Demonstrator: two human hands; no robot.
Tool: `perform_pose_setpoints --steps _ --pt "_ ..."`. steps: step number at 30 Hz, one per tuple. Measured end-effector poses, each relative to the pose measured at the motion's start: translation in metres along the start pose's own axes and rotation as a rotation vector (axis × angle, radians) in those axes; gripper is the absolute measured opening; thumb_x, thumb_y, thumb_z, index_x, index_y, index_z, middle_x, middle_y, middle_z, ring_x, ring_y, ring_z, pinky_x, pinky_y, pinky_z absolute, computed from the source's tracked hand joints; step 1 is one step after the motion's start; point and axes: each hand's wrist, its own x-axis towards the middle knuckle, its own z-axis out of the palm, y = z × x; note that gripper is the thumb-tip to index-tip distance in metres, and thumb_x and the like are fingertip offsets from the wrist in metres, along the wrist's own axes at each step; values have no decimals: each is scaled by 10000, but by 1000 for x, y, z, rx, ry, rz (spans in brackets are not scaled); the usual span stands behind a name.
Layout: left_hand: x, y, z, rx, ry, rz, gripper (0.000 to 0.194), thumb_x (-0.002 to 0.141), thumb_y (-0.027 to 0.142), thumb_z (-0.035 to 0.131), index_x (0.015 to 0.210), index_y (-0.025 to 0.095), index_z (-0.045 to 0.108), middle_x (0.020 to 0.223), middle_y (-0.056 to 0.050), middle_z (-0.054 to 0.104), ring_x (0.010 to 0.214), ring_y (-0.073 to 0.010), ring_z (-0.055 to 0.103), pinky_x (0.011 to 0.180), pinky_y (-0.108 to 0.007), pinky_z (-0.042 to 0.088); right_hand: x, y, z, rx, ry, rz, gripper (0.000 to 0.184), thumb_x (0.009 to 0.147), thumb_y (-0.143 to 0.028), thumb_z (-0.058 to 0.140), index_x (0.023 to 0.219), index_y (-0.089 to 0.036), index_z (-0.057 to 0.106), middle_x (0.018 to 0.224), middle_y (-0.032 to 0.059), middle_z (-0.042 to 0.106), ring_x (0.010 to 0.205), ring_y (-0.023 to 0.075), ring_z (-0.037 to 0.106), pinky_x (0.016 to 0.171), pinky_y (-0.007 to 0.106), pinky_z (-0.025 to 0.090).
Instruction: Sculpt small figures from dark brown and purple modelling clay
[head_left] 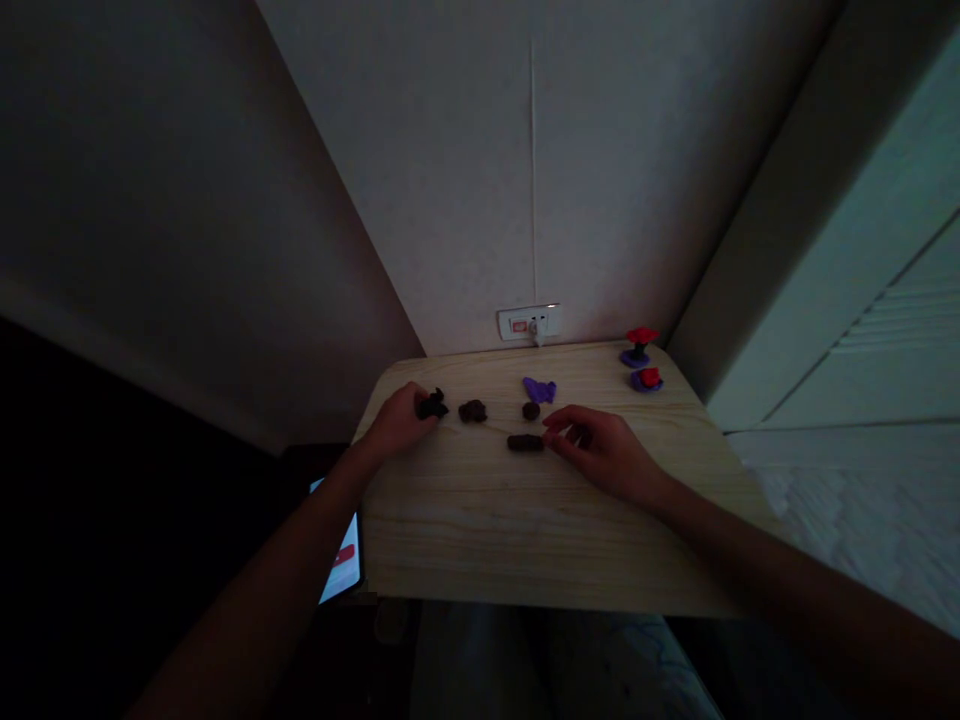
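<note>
My left hand is at the left side of the small wooden table, its fingers closed on a black lump of what looks like modelling clay. To the right of it lies an uneven dark brown lump. My right hand hovers low over the table, thumb and forefinger slightly apart. Their tips are at the right end of a dark brown clay roll; whether they touch it is hard to tell in the dim light. Just behind the roll sit a small dark brown ball and a crumpled purple piece.
At the table's back right corner stand a red-topped black and purple figure and a red and purple piece. A wall socket holds a white plug. A lit phone lies by the left edge of the table.
</note>
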Motion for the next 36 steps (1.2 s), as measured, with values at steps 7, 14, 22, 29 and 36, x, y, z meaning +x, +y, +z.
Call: perform_pose_setpoints --steps 7,14,22,29,36 --pt "-5 14 4 14 0 13 580 713 396 757 1194 181 514 1174 -134 670 1038 -282 659 865 -382 510 -1 -8 2 67 -12 7 246 892 -378 652 1010 -176 729 845 57 749 648 155 627 594 285 483" --pt "-15 11 11 120 -1 157 478 878 373 643 1289 165 516 1280 -152 614 1214 -294 585 1055 -419 443 -8 -2 -1 96 -9 25 260 898 -380 638 1019 -166 723 855 58 744 648 149 615 586 277 469" --pt "-35 30 31 541 36 33 397 1031 402 382 1313 151 505 1250 -188 598 1007 -295 685 812 -385 538 -11 4 2 92 -38 14 225 908 -351 619 1011 -176 718 834 45 737 641 148 617 596 275 478" --pt "-24 23 21 467 79 45 352 1045 403 345 1144 154 574 948 -139 717 854 -273 708 731 -338 503 -9 -5 1 74 -31 -21 221 909 -334 613 993 -165 727 809 46 727 632 143 601 582 268 463" --pt "6 19 1 352 93 125 426 1051 417 333 1334 147 501 1094 -137 721 993 -248 693 858 -333 492 -12 2 -8 41 -32 12 250 915 -370 602 1002 -172 727 818 51 735 634 152 618 577 278 466"
